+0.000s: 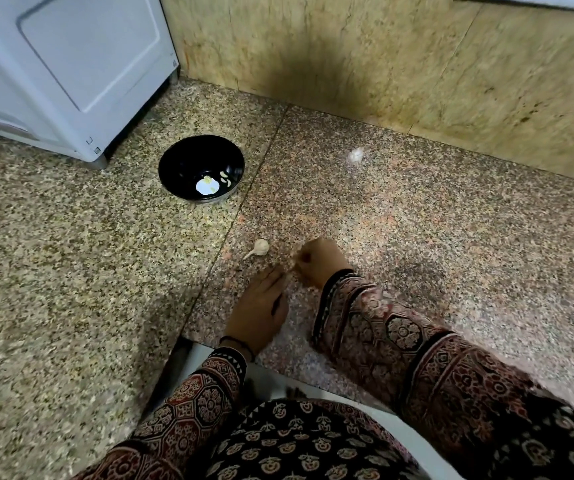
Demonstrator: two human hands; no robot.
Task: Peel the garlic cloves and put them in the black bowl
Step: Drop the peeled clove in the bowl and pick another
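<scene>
The black bowl [201, 168] stands on the speckled counter at centre left, with a few peeled cloves [225, 179] and a white patch inside. A garlic bulb remnant with its stem [259, 247] lies on the counter, just left of my hands. My right hand [318, 261] is curled into a loose fist with its fingertips pinched together. My left hand [261, 306] reaches up to those fingertips, fingers extended. Whatever sits between the fingertips is blurred and too small to make out.
A white appliance [71, 64] stands at the back left, close behind the bowl. A yellowish stone wall [382, 57] runs along the back. A small white scrap [355, 154] lies near the wall. The counter's front edge [278, 370] is just below my wrists.
</scene>
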